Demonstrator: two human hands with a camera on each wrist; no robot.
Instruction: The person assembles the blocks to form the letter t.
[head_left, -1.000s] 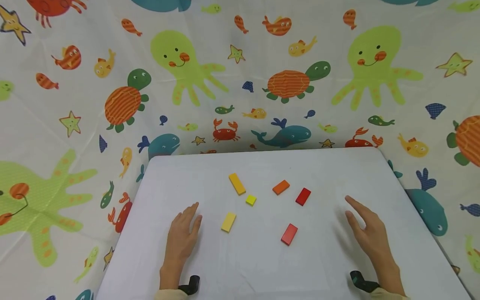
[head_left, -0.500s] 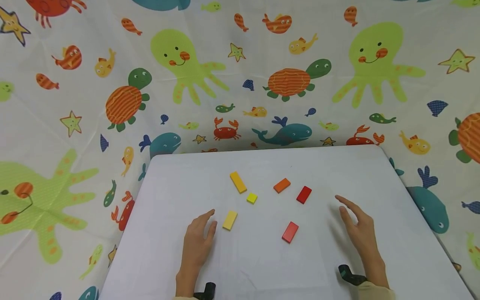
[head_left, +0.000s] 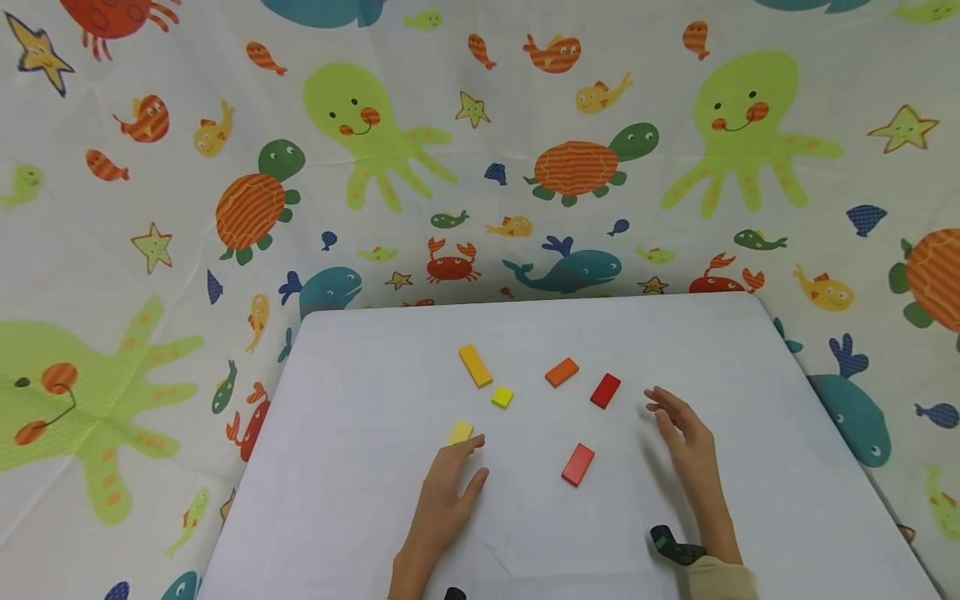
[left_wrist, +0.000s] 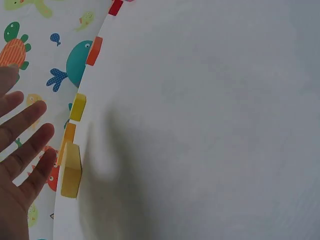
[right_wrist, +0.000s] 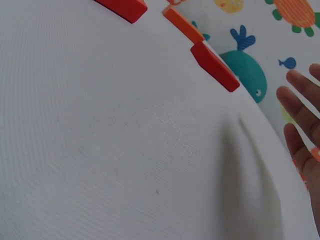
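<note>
My left hand (head_left: 447, 498) hovers over the table's near middle, fingers loosely extended and holding nothing. In the head view it partly covers a pale yellow block (head_left: 462, 432); the left wrist view shows that pale yellow block (left_wrist: 71, 171) apart from the fingers. On the right, my right hand (head_left: 686, 446) is raised above the table with relaxed fingers and nothing in them. Nearest to it lies a dark red block (head_left: 605, 390). Between the hands is a light red block (head_left: 577, 465). Farther back lie an orange block (head_left: 562, 372), a small bright yellow block (head_left: 502, 397) and a long amber block (head_left: 476, 366).
The blocks lie spread out on a white table (head_left: 360, 375) with rounded far corners. Behind it and along its sides hangs a cloth (head_left: 420, 108) printed with sea animals. Each wrist wears a dark camera mount, such as the right one (head_left: 671, 546).
My left hand has moved right, from the table's left part to the pale yellow block, which it now partly covers. My right hand has shifted left toward the dark red block. The blocks stay put.
</note>
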